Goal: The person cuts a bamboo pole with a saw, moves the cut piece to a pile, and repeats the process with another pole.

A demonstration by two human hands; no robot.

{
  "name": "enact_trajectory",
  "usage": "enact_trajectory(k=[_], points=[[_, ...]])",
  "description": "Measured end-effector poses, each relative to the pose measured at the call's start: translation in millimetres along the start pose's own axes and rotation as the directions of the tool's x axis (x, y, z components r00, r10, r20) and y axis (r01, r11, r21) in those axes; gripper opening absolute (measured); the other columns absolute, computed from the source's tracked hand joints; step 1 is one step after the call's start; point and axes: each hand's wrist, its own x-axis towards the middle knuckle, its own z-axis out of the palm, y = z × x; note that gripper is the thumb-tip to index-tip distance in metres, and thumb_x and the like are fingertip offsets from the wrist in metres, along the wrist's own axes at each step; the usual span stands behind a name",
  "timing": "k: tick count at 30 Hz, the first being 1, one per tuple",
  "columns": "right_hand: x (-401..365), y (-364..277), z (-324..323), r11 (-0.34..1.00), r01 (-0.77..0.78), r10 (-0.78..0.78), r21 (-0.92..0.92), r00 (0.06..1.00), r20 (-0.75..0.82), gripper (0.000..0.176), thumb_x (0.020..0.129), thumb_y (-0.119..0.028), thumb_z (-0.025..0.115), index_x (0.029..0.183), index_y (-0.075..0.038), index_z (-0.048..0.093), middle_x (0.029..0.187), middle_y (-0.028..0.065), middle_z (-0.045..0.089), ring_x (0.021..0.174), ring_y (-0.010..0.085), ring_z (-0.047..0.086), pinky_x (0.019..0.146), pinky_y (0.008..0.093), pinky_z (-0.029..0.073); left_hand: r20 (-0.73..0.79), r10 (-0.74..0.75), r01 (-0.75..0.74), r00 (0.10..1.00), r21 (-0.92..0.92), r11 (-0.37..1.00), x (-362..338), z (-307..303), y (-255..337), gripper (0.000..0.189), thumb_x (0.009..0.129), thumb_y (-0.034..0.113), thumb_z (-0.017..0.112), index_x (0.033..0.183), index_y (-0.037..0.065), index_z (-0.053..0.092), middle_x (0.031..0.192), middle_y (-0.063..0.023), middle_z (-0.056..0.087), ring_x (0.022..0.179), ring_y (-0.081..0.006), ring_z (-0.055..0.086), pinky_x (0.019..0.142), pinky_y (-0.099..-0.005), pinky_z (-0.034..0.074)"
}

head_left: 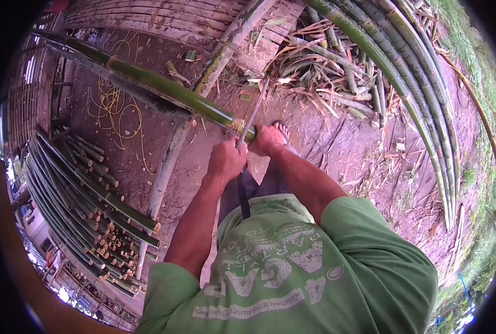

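A long green bamboo pole [164,88] slants from the upper left down to its near end in front of my waist. My right hand [267,140] is closed around that near end. Just left of it, my left hand [226,160] is a fist at the lower end of a machete [254,111], whose long narrow blade points up and away, crossing over the bamboo near a pale joint. The handle is mostly hidden in the fingers. Beneath the hands, a sandalled foot [282,129] shows on the dirt.
Wooden rails [170,161] support the pole. Stacked bamboo poles [86,206] lie at lower left, and more long poles [404,72] curve along the right. Bamboo offcuts [326,67] are heaped ahead. A tangled yellow rope [114,108] lies on the ground at left.
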Motion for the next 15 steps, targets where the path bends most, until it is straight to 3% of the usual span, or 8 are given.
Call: enact_trajectory(k=[2,4,6,9,11,12,13,15], points=[[-5,-7,-12,0.999,0.019,-0.02,-0.04,1.0,-0.012,0.048,0.072,-0.04,0.07,0.111,-0.014,0.062,0.104,0.0163,0.067,0.102,0.0332,0.064,0.087,0.0441,0.051,-0.01,0.016,-0.016,1.0,0.025,1.0,-34,-17,0,0.02,0.086,0.019,0.057,0.079,0.001,0.059,0.066,-0.0249,0.06,0.068,-0.0456,0.061,0.06,-0.0521,0.048],[-3,-7,-14,1.0,-0.006,0.005,0.02,0.998,0.07,0.046,0.072,-0.036,0.069,0.112,-0.013,0.062,0.106,0.0166,0.067,0.103,0.0331,0.063,0.088,0.0441,0.051,0.099,-0.136,0.135,0.986,0.021,0.991,-110,-67,17,0.021,0.084,0.019,0.059,0.079,-0.002,0.058,0.064,-0.0252,0.059,0.068,-0.0449,0.062,0.06,-0.0515,0.049],[1,-4,-6,1.0,0.011,-0.011,-0.01,0.999,0.054,0.044,0.071,-0.032,0.068,0.109,-0.011,0.063,0.105,0.0178,0.067,0.102,0.0338,0.064,0.087,0.0444,0.051,0.165,-0.256,0.247,0.953,0.074,0.966,-166,-91,12,0.02,0.082,0.018,0.061,0.08,-0.002,0.058,0.064,-0.0245,0.059,0.068,-0.0444,0.062,0.06,-0.0516,0.049],[19,6,20,1.0,-0.003,0.002,0.03,1.0,0.027,0.042,0.07,-0.028,0.067,0.108,-0.01,0.063,0.104,0.0187,0.067,0.1,0.0349,0.064,0.087,0.0448,0.05,0.119,-0.205,0.205,0.971,0.016,0.979,-135,-67,-1,0.019,0.083,0.019,0.061,0.082,0.0,0.059,0.067,-0.025,0.06,0.068,-0.0449,0.062,0.061,-0.0517,0.049],[16,7,22,0.999,-0.005,0.005,0.035,1.0,0.009,0.042,0.07,-0.027,0.067,0.108,-0.01,0.062,0.104,0.0188,0.067,0.1,0.0351,0.064,0.088,0.0448,0.05,0.046,-0.017,0.017,0.999,-0.013,1.0,-44,-14,-17,0.019,0.085,0.019,0.06,0.084,0.0,0.061,0.068,-0.0261,0.06,0.068,-0.0451,0.062,0.061,-0.0505,0.05],[14,4,16,0.999,0.004,-0.004,0.033,1.0,-0.01,0.043,0.07,-0.027,0.067,0.109,-0.01,0.062,0.105,0.0188,0.067,0.1,0.0352,0.064,0.088,0.0448,0.05,0.019,-0.024,0.025,1.0,-0.046,0.999,-9,-4,-5,0.02,0.085,0.019,0.06,0.082,-0.001,0.059,0.066,-0.0258,0.06,0.069,-0.0457,0.061,0.06,-0.0496,0.049],[-1,-8,-12,0.999,0.006,-0.003,-0.052,0.999,0.045,0.044,0.07,-0.027,0.067,0.11,-0.011,0.062,0.107,0.0186,0.066,0.102,0.0343,0.064,0.088,0.0445,0.05,0.006,-0.044,0.045,0.999,-0.075,0.996,1,-2,6,0.021,0.085,0.018,0.06,0.079,-0.003,0.057,0.065,-0.0255,0.059,0.069,-0.0463,0.06,0.059,-0.0486,0.048],[-12,-14,-14,0.998,0.007,-0.006,-0.059,1.0,0.012,0.044,0.07,-0.028,0.067,0.11,-0.011,0.062,0.107,0.0182,0.066,0.102,0.0333,0.064,0.088,0.044,0.051,0.042,-0.061,0.062,0.997,-0.017,0.998,-39,-20,4,0.02,0.084,0.019,0.06,0.082,-0.001,0.059,0.066,-0.0259,0.06,0.067,-0.0449,0.061,0.059,-0.0497,0.049]])
